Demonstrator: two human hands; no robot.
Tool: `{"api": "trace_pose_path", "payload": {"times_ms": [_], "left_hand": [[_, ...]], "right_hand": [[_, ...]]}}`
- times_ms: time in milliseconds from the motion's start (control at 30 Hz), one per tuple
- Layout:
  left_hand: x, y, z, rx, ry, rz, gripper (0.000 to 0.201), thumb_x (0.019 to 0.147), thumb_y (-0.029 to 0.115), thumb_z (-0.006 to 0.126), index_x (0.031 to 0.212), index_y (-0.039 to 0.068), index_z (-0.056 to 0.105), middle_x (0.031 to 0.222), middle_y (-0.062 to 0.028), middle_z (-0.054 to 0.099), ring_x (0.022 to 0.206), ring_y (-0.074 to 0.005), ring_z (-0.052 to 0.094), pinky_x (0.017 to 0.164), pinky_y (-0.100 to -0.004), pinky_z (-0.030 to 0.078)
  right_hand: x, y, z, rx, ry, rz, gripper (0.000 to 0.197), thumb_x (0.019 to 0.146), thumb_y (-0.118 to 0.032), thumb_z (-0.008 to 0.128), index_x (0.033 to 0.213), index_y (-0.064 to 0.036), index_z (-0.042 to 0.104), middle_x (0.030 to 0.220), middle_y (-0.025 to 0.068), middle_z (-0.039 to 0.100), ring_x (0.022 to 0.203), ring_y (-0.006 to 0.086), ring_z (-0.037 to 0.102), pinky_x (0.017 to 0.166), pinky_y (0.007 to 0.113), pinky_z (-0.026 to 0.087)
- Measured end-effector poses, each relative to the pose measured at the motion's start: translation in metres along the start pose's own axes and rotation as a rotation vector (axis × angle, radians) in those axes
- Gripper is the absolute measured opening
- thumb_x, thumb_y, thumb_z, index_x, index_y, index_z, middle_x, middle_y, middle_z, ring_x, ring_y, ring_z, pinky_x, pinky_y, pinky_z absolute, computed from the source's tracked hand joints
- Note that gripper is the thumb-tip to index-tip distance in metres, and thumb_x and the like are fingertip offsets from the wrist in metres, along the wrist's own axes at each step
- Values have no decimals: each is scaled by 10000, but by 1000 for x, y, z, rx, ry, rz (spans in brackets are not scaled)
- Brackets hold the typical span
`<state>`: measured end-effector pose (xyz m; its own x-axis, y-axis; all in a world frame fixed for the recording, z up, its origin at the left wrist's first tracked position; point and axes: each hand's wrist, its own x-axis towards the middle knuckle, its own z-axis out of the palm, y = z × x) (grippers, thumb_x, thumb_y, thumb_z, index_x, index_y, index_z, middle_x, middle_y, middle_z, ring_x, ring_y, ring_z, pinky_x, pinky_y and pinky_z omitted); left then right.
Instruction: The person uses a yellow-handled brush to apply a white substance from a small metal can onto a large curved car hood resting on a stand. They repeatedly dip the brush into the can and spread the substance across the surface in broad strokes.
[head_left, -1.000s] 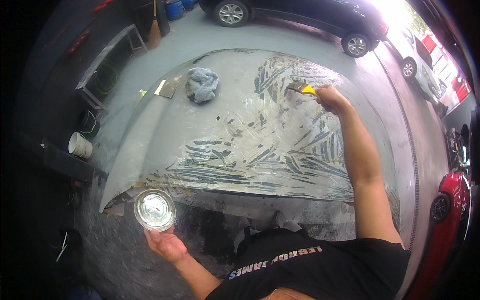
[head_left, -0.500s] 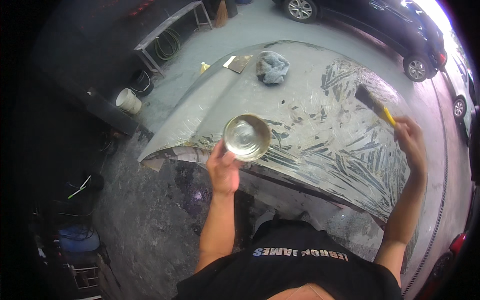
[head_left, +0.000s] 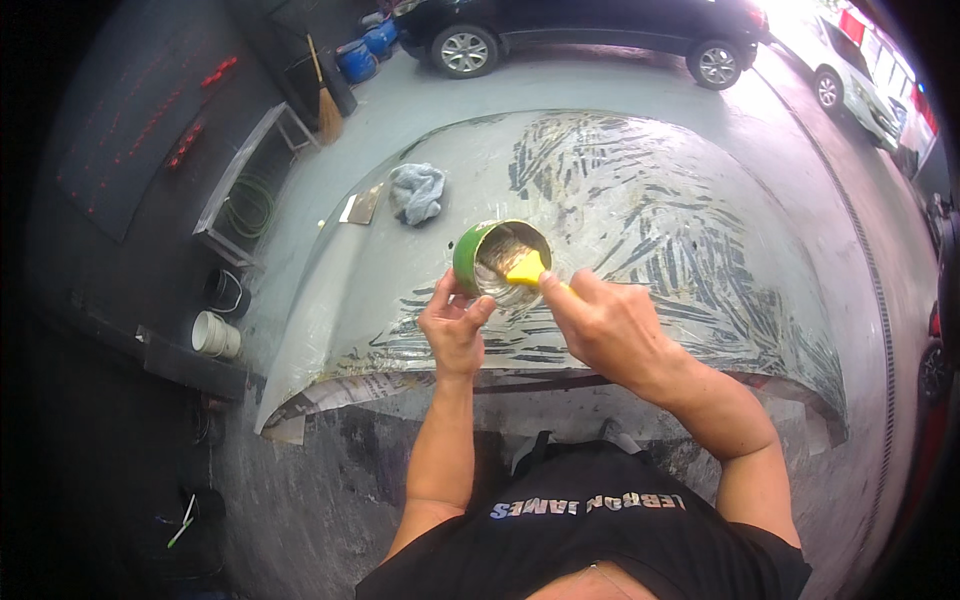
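Left hand (head_left: 455,330): fingers and thumb clasp the green can (head_left: 466,262), held above the near part of the grey hood panel (head_left: 335,280). Right hand (head_left: 620,328): thumb and fingers pinch the yellow-handled brush (head_left: 525,268), bristles inside the can. Coverage, as judged from the surface: partial. Dark streaks (head_left: 690,270) mark the panel's right side and near edge; the left side, around the grey cloth (head_left: 417,193), appears largely unworked. Can fill level: cannot be determined

Yellow brush (head_left: 524,268) partly hidden behind right fingers (head_left: 568,307)
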<state>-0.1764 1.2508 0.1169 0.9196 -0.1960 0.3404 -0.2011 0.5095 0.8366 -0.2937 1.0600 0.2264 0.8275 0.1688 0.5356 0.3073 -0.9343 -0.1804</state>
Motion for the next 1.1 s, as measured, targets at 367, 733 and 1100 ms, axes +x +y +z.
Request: {"api": "trace_pose_path", "payload": {"times_ms": [367,733,1100], "left_hand": [[19,-3,8,51,-132,-231,569,836,13,778,1357,-75,566,1137,-117,688,990,-180,690,831,-330,627],[32,-2,20,422,-244,-57,541,782,-45,806,1282,-86,605,1119,-46,586,1039,-163,642,861,-333,635],[35,6,47,435,-384,-29,633,734,-8,876,1310,-55,617,1128,-45,556,1045,-175,633,905,-326,620]], "right_hand": [[-18,30,-8,-73,-113,2,294,862,-91,636,1155,-69,639,820,131,630,627,293,688,523,405,538],[-24,50,-10,-77,-208,92,274,860,-92,643,1131,-58,619,804,171,651,671,331,707,532,447,529],[-34,97,3,924,-394,568,232,1019,-234,563,1057,-43,690,682,71,612,587,198,578,570,353,449]]}}
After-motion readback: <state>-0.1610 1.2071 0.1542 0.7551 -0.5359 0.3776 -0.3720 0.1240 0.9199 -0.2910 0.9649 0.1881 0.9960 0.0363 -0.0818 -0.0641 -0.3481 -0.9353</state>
